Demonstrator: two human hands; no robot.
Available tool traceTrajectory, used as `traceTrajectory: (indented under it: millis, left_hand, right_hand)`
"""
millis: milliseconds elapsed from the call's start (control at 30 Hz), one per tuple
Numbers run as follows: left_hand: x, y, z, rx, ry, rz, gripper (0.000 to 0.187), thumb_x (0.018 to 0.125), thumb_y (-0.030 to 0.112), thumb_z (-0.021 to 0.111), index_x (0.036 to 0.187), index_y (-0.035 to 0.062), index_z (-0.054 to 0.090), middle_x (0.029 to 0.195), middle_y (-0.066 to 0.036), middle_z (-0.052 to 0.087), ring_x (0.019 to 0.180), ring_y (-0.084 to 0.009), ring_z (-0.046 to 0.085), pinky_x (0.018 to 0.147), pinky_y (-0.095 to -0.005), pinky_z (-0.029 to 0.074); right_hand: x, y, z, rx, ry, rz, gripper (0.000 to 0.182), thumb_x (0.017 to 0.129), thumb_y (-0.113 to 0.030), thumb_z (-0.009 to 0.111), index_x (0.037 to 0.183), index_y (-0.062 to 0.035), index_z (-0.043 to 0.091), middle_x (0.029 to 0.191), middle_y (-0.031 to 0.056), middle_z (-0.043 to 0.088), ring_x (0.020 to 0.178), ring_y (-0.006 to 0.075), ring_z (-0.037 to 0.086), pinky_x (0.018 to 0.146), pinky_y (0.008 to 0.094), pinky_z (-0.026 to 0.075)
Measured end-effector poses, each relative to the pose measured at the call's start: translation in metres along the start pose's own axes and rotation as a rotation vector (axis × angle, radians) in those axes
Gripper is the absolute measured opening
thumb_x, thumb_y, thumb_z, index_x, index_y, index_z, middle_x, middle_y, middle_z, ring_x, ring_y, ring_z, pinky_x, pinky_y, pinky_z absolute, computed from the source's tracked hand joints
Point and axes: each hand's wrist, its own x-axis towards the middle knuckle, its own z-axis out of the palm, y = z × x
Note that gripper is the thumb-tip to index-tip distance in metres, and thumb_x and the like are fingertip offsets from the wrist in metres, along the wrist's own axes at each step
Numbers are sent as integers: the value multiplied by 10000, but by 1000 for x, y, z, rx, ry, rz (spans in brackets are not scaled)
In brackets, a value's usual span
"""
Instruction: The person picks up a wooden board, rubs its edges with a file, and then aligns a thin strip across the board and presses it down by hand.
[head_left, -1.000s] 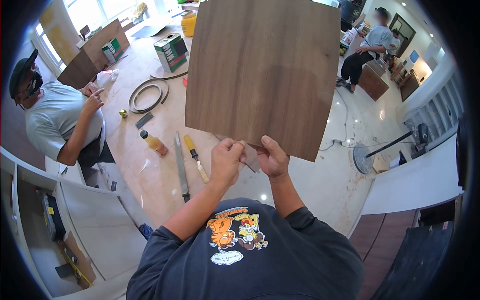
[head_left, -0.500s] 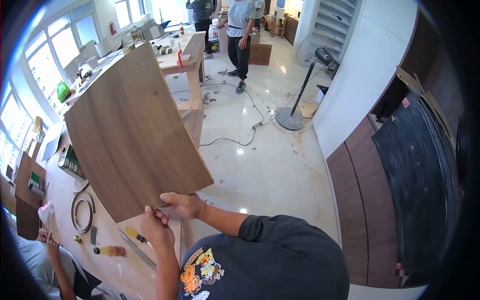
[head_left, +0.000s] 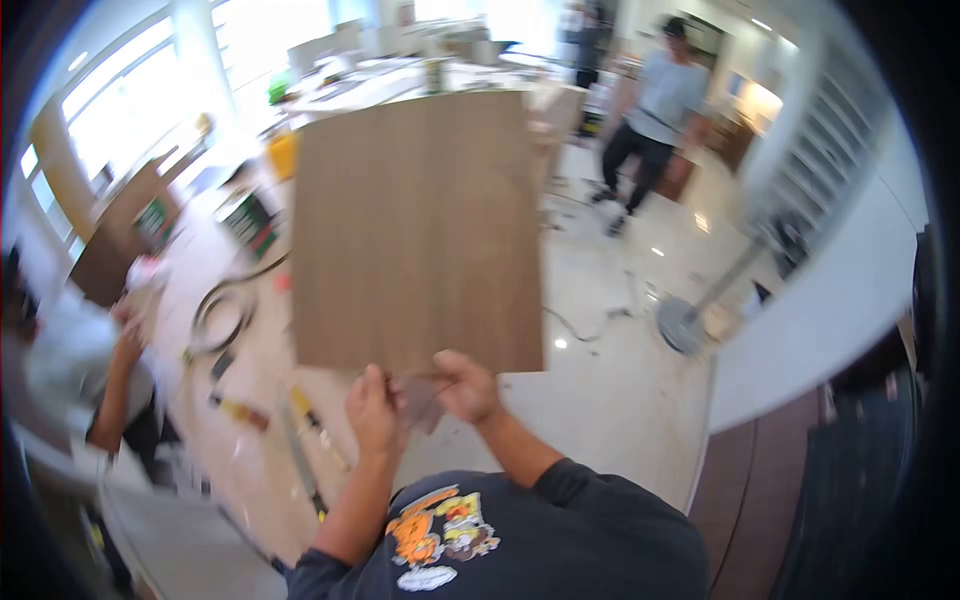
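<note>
My R hand (head_left: 468, 388) pinches the near edge of a flat, brown, squarish wood-grain panel (head_left: 420, 235), thumb on top; my L hand (head_left: 375, 412) meets same edge, grip unclear w/ blur. Panel extends straight ahead, grain pointing away; hands approx. equally near, flanking edge's midpt.

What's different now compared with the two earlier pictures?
The view has swung back left since the last picture, and the wooden panel, slanted there, now shows nearly square-on. The person in the background, seemingly half-seated at first, is upright. No release is visible: the left hand and right hand stay at the panel's lower edge. The bottle and yellow-handled tool still lie on the table.
</note>
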Motion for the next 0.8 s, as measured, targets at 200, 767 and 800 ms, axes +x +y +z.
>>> traceTrajectory:
  millis: [200,767,800]
  left_hand:
    - [5,15,-51,18,-83,-30,311,999,301,489,901,24,590,718,-51,580,589,-110,532,539,-239,441]
    - [-14,93,-213,258,-258,54,199,985,169,511,1012,-7,603,852,-73,616,759,-144,590,710,-286,497]
    - [-10,95,-219,206,-236,56,204,987,179,508,1047,2,589,893,-74,617,788,-153,596,724,-298,501]
  right_hand:
    - [33,25,24,-19,98,17,360,908,-160,503,1191,57,556,1204,163,615,1132,302,581,993,472,438]
    - [134,160,102,85,-45,258,344,895,-131,518,1184,55,538,1159,188,619,1111,312,588,983,495,464]
    - [136,169,103,77,-62,281,345,894,-130,519,1186,52,537,1159,184,619,1113,308,587,980,491,464]
